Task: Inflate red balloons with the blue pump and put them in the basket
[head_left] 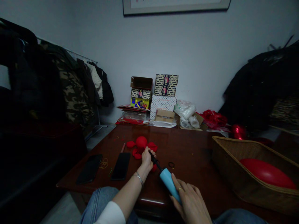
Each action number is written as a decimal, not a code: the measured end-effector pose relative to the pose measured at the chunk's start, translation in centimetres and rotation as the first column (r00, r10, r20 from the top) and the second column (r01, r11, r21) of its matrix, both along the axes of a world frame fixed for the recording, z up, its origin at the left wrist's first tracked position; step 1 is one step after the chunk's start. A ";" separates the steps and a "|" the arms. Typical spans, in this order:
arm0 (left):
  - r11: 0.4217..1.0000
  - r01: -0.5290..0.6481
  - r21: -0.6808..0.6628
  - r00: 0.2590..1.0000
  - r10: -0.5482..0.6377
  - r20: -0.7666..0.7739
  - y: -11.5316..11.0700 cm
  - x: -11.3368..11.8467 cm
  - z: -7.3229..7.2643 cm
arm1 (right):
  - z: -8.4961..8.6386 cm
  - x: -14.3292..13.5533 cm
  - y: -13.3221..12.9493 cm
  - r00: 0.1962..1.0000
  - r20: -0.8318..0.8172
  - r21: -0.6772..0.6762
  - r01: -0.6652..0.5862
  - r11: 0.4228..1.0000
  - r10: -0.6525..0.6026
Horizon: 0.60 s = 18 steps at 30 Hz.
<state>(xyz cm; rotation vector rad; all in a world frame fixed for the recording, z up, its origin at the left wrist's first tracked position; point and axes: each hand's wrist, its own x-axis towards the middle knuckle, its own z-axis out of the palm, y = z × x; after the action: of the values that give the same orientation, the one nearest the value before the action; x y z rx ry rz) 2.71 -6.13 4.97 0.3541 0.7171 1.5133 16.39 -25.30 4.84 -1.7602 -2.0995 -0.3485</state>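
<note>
My left hand [147,157] is closed at the black nozzle end of a hand balloon pump [170,183], pinching what looks like the neck of a small, partly filled red balloon [141,142]. The exact grip is hidden behind my fingers. Wrapped around the pump's light-blue barrel is my right hand [191,199], closed, with a ring on one finger. The pump slants from lower right up toward the balloon. Several limp red balloons [136,153] lie around the filled one on the dark wooden table [184,143].
Two dark phones [90,169] lie on the left, with yellow rubber bands [104,163] between them. A black hair tie [171,164] is right of the pump. The wicker basket [224,165] at right holds a large red balloon [266,171]. Boxes [163,104] stand behind the table.
</note>
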 end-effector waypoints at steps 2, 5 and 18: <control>1.000 -0.011 0.011 1.000 0.010 0.021 0.3 -0.3 0.1 | -0.2 0.5 -0.4 1.000 0.006 -0.001 -0.005 1.000 0.005; 1.000 -0.013 -0.002 0.999 0.013 0.032 0.5 -0.5 0.4 | -0.2 1.3 -0.9 0.999 -0.001 -0.019 -0.038 0.999 0.038; 0.997 0.027 0.066 0.996 -0.032 0.080 0.1 -0.5 0.4 | 0.8 0.6 -0.2 0.999 -0.033 -0.017 -0.008 1.000 0.007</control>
<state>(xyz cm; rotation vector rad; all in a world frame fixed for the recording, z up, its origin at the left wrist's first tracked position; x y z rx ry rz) 2.24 -6.06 5.39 0.3492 0.5974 1.5169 17.01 -25.49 5.63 -1.7552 -2.0916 -0.2989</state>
